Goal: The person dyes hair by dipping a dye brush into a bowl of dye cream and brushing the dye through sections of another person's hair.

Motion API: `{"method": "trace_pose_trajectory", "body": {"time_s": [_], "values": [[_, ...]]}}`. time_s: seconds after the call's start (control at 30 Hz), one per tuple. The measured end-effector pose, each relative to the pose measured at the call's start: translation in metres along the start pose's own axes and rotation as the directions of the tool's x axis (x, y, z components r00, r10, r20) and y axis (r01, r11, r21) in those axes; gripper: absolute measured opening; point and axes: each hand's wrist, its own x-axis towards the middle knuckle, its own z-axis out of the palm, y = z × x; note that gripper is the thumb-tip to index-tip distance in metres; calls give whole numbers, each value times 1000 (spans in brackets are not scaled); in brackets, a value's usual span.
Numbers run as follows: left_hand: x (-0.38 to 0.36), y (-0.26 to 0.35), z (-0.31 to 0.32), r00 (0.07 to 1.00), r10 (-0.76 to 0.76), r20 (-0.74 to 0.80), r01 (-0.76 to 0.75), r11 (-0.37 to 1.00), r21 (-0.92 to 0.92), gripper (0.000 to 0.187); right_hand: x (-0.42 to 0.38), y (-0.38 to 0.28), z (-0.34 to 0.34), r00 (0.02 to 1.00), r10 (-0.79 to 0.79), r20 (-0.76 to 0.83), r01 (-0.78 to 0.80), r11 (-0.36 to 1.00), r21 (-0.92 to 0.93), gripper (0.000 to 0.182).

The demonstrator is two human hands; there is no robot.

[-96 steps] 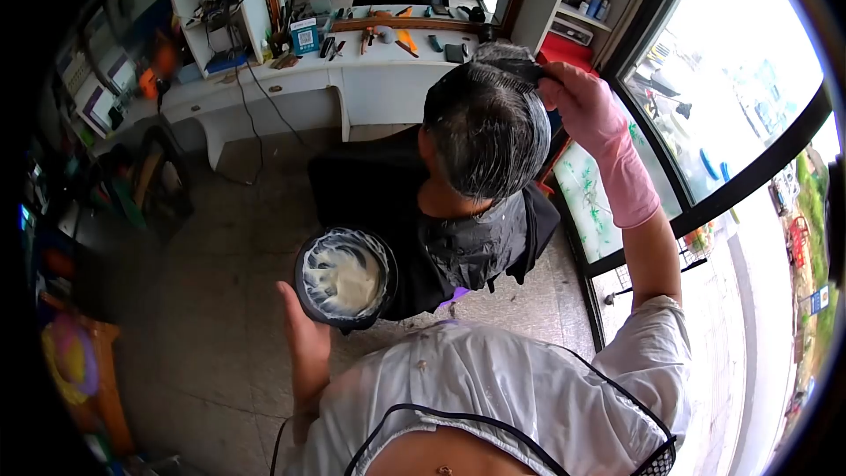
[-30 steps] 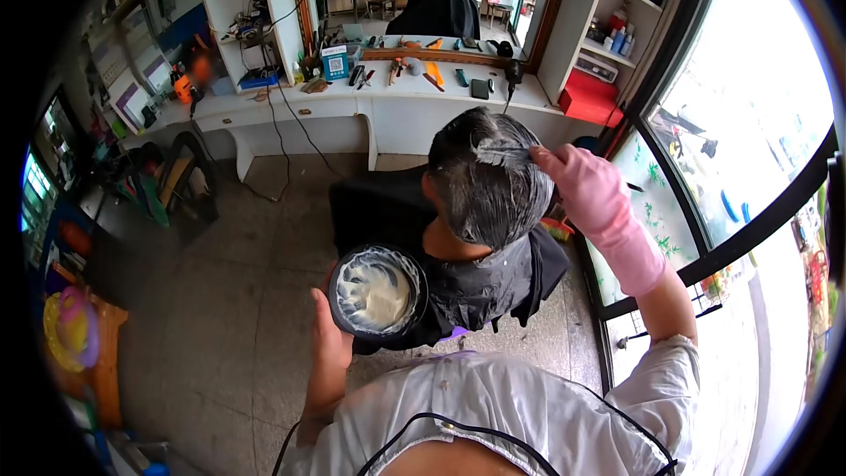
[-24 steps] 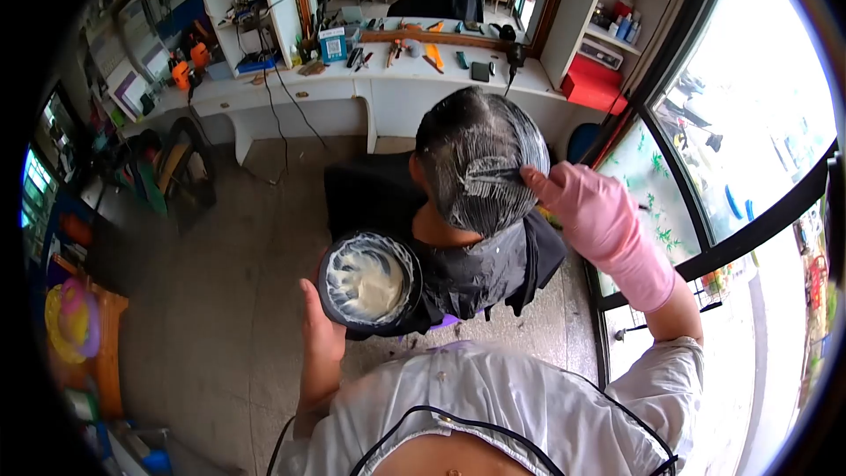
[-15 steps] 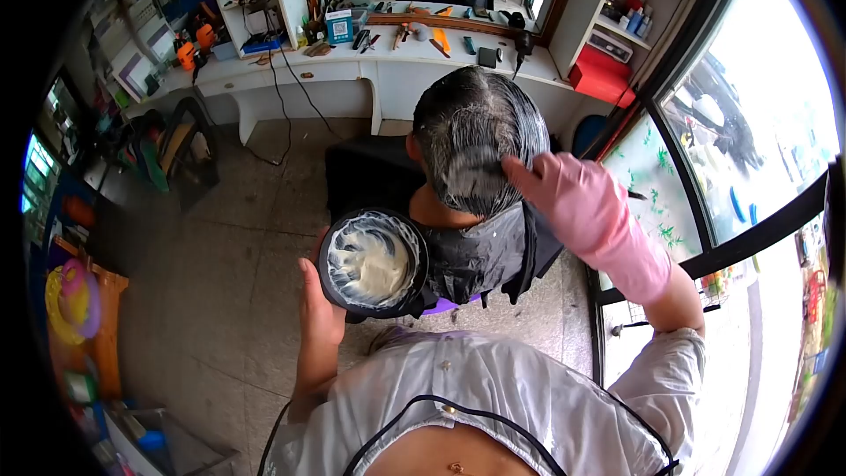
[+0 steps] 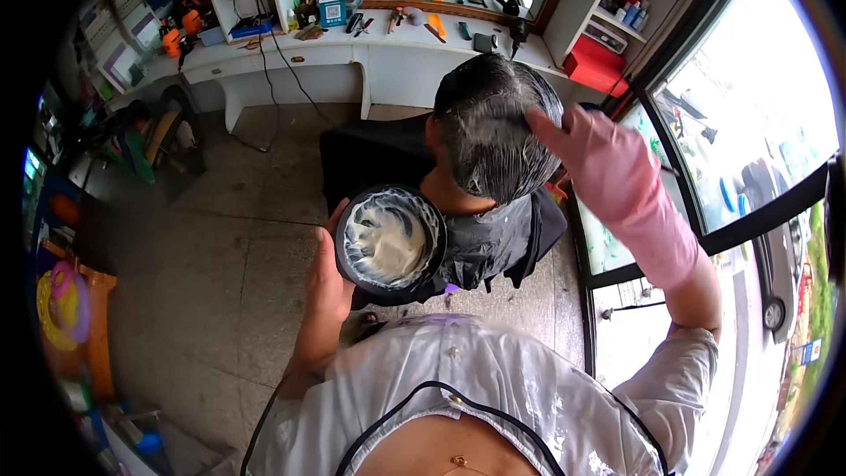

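My bare left hand [image 5: 328, 278] holds a black bowl [image 5: 438, 242] by its left side. Pale cream [image 5: 388, 238] is smeared over the inside of the bowl. My right hand [image 5: 604, 159], in a pink rubber glove, is raised at the right side of a seated person's head. Its fingers are closed around a tool, blurred and mostly hidden, whose dark end lies against the hair. The person's dark, wet-looking hair [image 5: 502, 154] carries streaks of cream. A black cape [image 5: 485, 247] covers the person's shoulders.
A white counter [image 5: 410, 40] below a mirror holds combs, scissors, a black hair dryer [image 5: 519, 33] and a blue QR-code box [image 5: 332, 11]. A red box [image 5: 595, 63] sits under shelves at the right, near black-framed glass. Black cords hang at the left.
My right hand and the tool have moved higher on the head. The view has shifted, and the bowl in my left hand now appears farther right and higher.
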Motion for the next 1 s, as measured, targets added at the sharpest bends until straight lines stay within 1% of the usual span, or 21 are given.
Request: {"method": "trace_pose_trajectory", "body": {"time_s": [0.03, 0.07, 0.1, 0.13, 0.2, 0.27, 0.33, 0.4, 0.47, 0.5, 0.53, 0.6, 0.63, 0.67, 0.7, 0.77, 0.8, 0.87, 0.9, 0.93, 1.0], "values": [[2, 3, -2, 1000, 4, 28, -4, 1000, -2, 68, 11, -4, -3, 987, -55, -151, 38, 993, -111, 20], [3, 7, -4, 998, 6, 56, -6, 1000, -4, 68, 20, -7, -5, 949, -125, -290, 59, 973, -224, 19], [3, 11, -6, 998, -7, 66, 7, 1000, -3, 68, 22, -13, 4, 938, -169, -303, 53, 933, -355, 18], [4, 14, -7, 998, -11, 64, 13, 1000, -19, 68, 18, -21, 6, 943, -158, -292, 46, 933, -357, 18], [9, 19, -13, 997, -19, 74, 23, 999, -46, 67, 4, -41, -1, 948, -198, -250, 90, 919, -384, 20], [14, 22, -22, 994, -44, 104, 47, 998, -31, 67, -1, -47, -10, 959, -198, -205, 105, 914, -391, 24], [19, 29, -28, 989, -54, 135, 56, 998, -13, 67, 1, -50, -22, 987, -118, -111, 76, 943, -325, 16], [22, 35, -30, 984, -69, 166, 68, 998, 10, 67, 12, -44, -10, 997, 70, 13, -65, 974, -215, 15], [25, 41, -31, 980, -91, 178, 91, 996, 4, 66, 19, -50, -13, 965, -153, -214, 35, 883, -469, 35], [27, 42, -33, 978, -98, 186, 99, 995, 3, 66, 13, -56, -6, 966, -139, -218, 28, 894, -447, 32], [27, 44, -36, 975, -106, 196, 110, 994, -7, 65, 7, -61, -13, 968, -136, -210, 27, 891, -453, 32], [33, 42, -45, 971, -118, 207, 124, 992, -20, 64, -1, -70, -35, 991, -106, 76, 124, 949, -289, 28], [39, 37, -55, 956, -130, 263, 145, 989, -36, 63, 1, -78, -47, 999, -15, 51, 31, 948, -316, 28], [44, 32, -64, 936, -144, 320, 167, 985, -47, 62, 6, -79, -44, 998, -8, 58, 26, 949, -313, 28], [51, 27, -71, 933, -154, 324, 177, 983, -41, 62, 14, -77, -40, 999, 28, 16, -22, 946, -325, 28], [58, 23, -76, 904, -200, 379, 278, 947, -161, 63, 33, -82, -45, 999, -17, -28, 3, 902, -432, 28], [58, 26, -75, 892, -215, 399, 313, 929, -199, 63, 32, -84, -41, 1000, -11, -22, 0, 902, -432, 28], [54, 36, -68, 903, -183, 389, 269, 946, -181, 64, 28, -87, -30, 999, -47, 12, 48, 907, -419, 27], [54, 37, -69, 902, -184, 391, 272, 945, -183, 64, 20, -93, -32, 997, -7, 71, 33, 927, -375, 25], [55, 38, -70, 903, -175, 391, 255, 953, -163, 64, 17, -97, -34, 997, -8, 73, 35, 925, -377, 25], [56, 38, -74, 905, -170, 390, 241, 960, -141, 65, 15, -104, -37, 999, -45, 26, 52, 888, -456, 20]]}}
